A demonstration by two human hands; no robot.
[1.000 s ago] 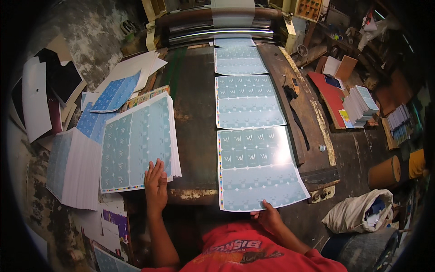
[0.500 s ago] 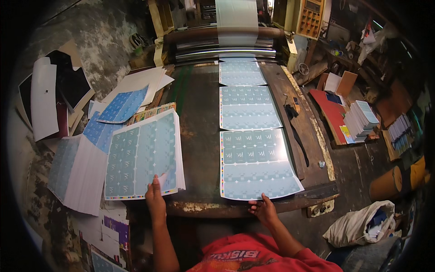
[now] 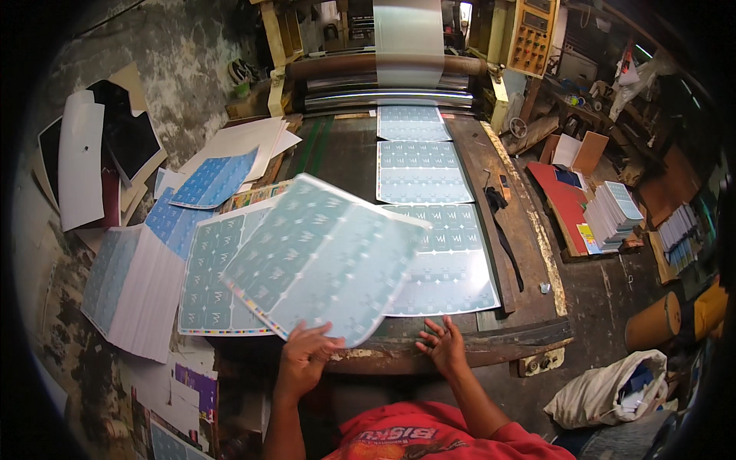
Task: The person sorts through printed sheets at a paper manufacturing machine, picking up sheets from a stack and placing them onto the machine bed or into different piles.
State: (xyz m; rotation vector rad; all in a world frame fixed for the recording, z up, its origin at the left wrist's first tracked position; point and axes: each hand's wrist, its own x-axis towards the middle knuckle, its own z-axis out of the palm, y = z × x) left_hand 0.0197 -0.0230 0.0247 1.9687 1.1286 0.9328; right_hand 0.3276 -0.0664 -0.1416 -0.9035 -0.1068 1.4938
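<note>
My left hand point(image 3: 305, 354) grips the near edge of a pale teal printed sheet point(image 3: 322, 257) and holds it lifted and tilted over the table. The sheet hangs between the stack of like sheets point(image 3: 205, 295) at the left and the sheet lying flat on the belt point(image 3: 452, 264). My right hand point(image 3: 443, 346) rests with fingers spread at the near edge of that flat sheet, on the table's worn front rim point(image 3: 491, 349). Two more printed sheets point(image 3: 420, 170) lie in a row behind it, leading back to the machine's rollers point(image 3: 383, 80).
Piles of blue and white sheets point(image 3: 138, 284) cover the floor at the left. A stack of printed cards point(image 3: 617, 211) and red boards point(image 3: 563, 199) sit at the right. A white sack point(image 3: 606, 391) and a cardboard roll point(image 3: 652, 322) stand at the lower right.
My left hand has taken hold of a sheet and swung it up and leftward above the stack. My right hand stays at the front edge of the table.
</note>
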